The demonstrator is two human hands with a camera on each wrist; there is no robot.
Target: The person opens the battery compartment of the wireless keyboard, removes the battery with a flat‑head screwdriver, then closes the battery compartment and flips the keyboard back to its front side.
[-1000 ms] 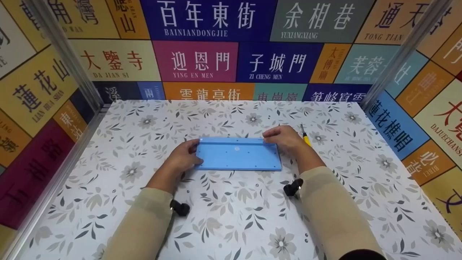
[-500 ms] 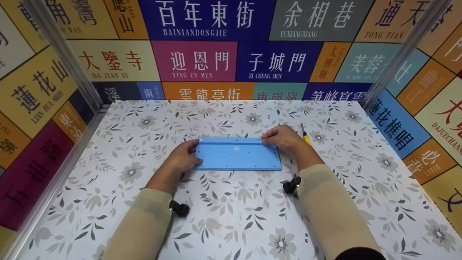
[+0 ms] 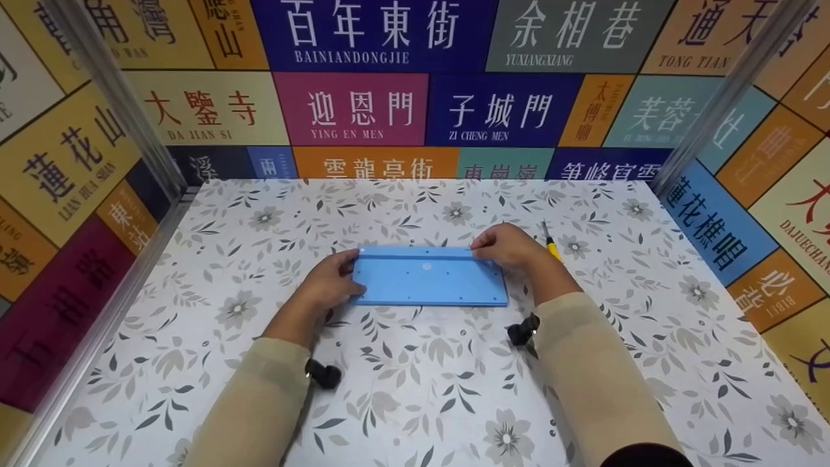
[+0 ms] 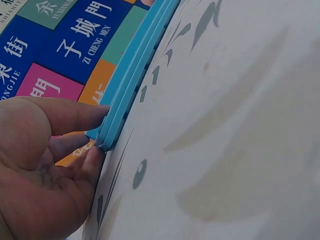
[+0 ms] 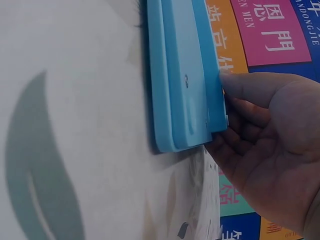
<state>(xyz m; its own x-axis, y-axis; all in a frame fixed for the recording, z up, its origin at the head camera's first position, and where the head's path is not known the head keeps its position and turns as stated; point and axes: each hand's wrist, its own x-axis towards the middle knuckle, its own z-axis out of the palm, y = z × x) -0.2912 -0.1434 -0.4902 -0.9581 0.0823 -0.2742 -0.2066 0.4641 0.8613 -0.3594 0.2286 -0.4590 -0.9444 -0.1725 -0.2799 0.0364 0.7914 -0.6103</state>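
A blue keyboard (image 3: 441, 285) lies underside up on the table, with small screw holes, a round pale spot and a raised strip along its far edge. My left hand (image 3: 326, 282) grips its left end, thumb on the near part and fingers at the far corner. In the left wrist view the thumb and fingertips meet the keyboard's end (image 4: 120, 107). At the far right corner my right hand (image 3: 509, 246) holds the raised strip; in the right wrist view the thumb (image 5: 250, 86) presses its edge, and the other fingers curl beneath, partly hidden.
A screwdriver (image 3: 551, 250) with a yellow and black handle lies just right of my right hand, partly behind it. The table (image 3: 415, 389) has a white leaf-and-flower cover. Printed panels (image 3: 353, 110) wall it in at the back and both sides.
My right hand and forearm have shifted very slightly, the fingers drawing closer at the raised strip. My left hand and the keyboard stay in place.
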